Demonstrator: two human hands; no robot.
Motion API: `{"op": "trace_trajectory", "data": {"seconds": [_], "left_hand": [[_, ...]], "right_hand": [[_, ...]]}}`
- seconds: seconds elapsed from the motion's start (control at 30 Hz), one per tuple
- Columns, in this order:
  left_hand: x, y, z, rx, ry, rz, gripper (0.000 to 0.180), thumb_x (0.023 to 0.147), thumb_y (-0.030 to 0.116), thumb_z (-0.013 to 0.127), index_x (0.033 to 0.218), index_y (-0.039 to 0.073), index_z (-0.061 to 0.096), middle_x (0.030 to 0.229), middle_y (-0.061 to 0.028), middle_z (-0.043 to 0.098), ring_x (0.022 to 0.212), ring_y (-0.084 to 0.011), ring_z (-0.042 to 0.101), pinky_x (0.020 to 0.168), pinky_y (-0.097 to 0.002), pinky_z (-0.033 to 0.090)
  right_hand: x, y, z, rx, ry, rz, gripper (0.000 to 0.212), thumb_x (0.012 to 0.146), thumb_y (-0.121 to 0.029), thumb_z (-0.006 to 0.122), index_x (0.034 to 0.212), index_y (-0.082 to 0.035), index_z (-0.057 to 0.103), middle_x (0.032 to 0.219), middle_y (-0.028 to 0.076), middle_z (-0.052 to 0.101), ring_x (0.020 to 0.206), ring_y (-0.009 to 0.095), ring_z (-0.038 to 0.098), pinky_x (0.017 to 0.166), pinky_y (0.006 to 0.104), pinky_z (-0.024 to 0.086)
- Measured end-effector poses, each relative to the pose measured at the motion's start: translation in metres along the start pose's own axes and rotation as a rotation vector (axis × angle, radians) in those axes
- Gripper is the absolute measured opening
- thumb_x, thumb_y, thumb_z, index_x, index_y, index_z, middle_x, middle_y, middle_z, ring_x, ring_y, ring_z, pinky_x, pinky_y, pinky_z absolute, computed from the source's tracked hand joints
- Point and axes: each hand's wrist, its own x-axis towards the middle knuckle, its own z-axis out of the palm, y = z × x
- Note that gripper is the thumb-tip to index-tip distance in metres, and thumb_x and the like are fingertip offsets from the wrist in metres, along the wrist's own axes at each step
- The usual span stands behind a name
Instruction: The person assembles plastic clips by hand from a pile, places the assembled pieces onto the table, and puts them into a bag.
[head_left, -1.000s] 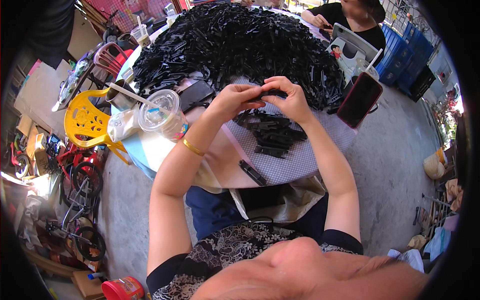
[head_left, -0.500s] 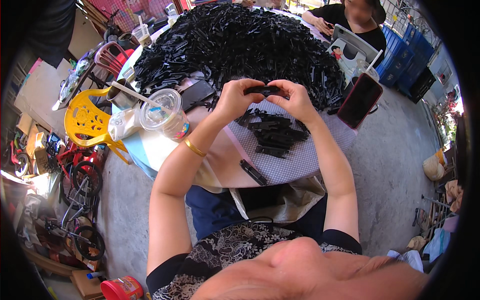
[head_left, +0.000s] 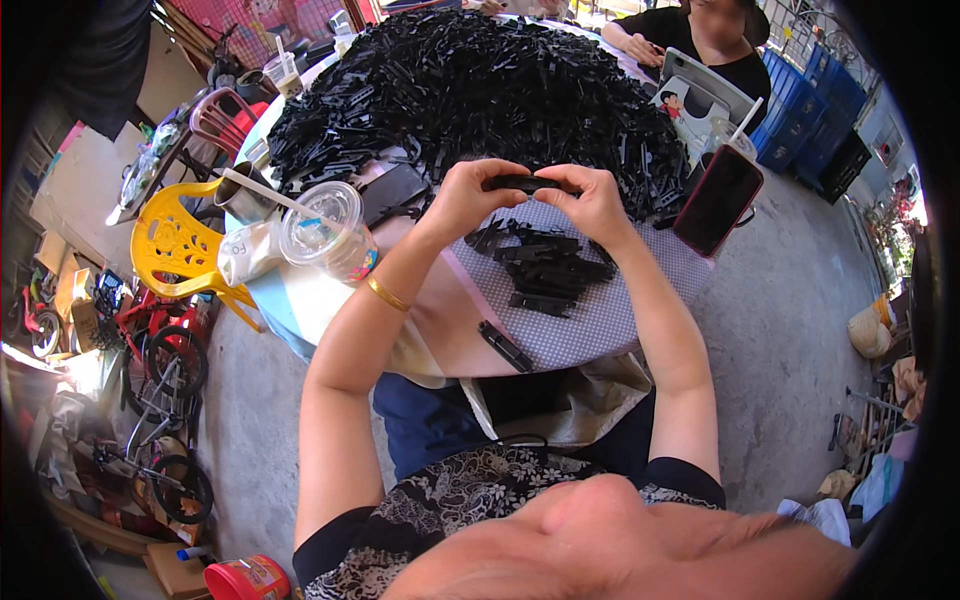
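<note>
Between my two hands I hold a small black plastic part [head_left: 522, 184] level above the table. My left hand [head_left: 468, 203] pinches its left end, and my right hand [head_left: 590, 203] grips its right end with thumb and fingers. Below the hands lies a small heap of similar black plastic parts [head_left: 545, 268] on the dotted cloth. One more black piece [head_left: 505, 346] rests by itself at the near table edge. Beyond my hands rises a large mound of black plastic parts [head_left: 480, 90].
A lidded plastic cup [head_left: 328, 235] with a straw stands left, beside a metal tumbler [head_left: 248, 195]. To the right a phone [head_left: 718, 202] leans upright. Across the table sits another person [head_left: 735, 60]. A yellow chair [head_left: 175, 240] and bicycles [head_left: 170, 400] are at left, blue crates [head_left: 800, 110] at right.
Both hands stay almost in place on the held black part, which looks slightly turned. The small heap and the single piece have not moved.
</note>
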Motion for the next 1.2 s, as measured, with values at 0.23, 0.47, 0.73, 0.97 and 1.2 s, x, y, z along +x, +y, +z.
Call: {"op": "trace_trajectory", "data": {"seconds": [0.23, 0.47, 0.73, 0.97, 1.2], "left_hand": [[-0.005, 0.008, -0.001, 0.229, -0.547, 0.097, 0.029, 0.076, 0.011, 0.070, 0.101, -0.001, 0.063, 0.091, -0.0056, 0.066, 0.083, -0.0101, 0.059, 0.073, -0.0241, 0.048], [0.031, -0.037, -0.008, 0.700, 0.184, 0.425, 0.016, 0.081, 0.010, 0.056, 0.093, 0.008, 0.068, 0.084, -0.0077, 0.062, 0.078, -0.0207, 0.057, 0.071, -0.0312, 0.047], [0.054, -0.057, 0.002, 1.150, 0.212, 0.305, 0.027, 0.068, 0.007, 0.059, 0.093, 0.012, 0.067, 0.093, -0.0093, 0.051, 0.093, -0.0269, 0.050, 0.079, -0.0356, 0.047], [0.059, -0.047, 0.003, 1.173, 0.171, 0.508, 0.009, 0.068, 0.009, 0.061, 0.075, 0.006, 0.067, 0.093, -0.0093, 0.055, 0.096, -0.0262, 0.051, 0.078, -0.0369, 0.046], [0.029, -0.018, 0.002, 0.396, 0.178, 0.094, 0.019, 0.078, 0.017, 0.066, 0.079, -0.002, 0.064, 0.072, -0.0087, 0.064, 0.061, -0.0146, 0.061, 0.055, -0.0269, 0.047]], "right_hand": [[0.010, 0.026, 0.000, 0.219, -0.050, 0.124, 0.034, 0.092, -0.028, 0.050, 0.110, -0.001, 0.058, 0.101, 0.010, 0.064, 0.088, 0.014, 0.060, 0.077, 0.0262, 0.048], [0.009, 0.036, 0.025, -0.429, -0.201, -0.114, 0.023, 0.078, -0.019, 0.059, 0.096, -0.007, 0.066, 0.107, 0.010, 0.060, 0.092, 0.028, 0.055, 0.085, 0.0368, 0.044], [0.005, 0.031, 0.018, -0.200, -0.135, 0.138, 0.023, 0.069, -0.012, 0.067, 0.091, -0.006, 0.065, 0.081, 0.010, 0.066, 0.078, 0.025, 0.063, 0.073, 0.0334, 0.050], [0.004, 0.024, 0.015, -0.161, -0.031, 0.022, 0.018, 0.072, -0.004, 0.064, 0.090, -0.003, 0.063, 0.085, 0.011, 0.065, 0.077, 0.024, 0.063, 0.070, 0.0312, 0.051], [0.005, 0.012, 0.014, -0.007, 0.127, -0.179, 0.014, 0.072, 0.003, 0.065, 0.085, 0.000, 0.062, 0.082, 0.011, 0.061, 0.072, 0.020, 0.062, 0.061, 0.0272, 0.050]]}}
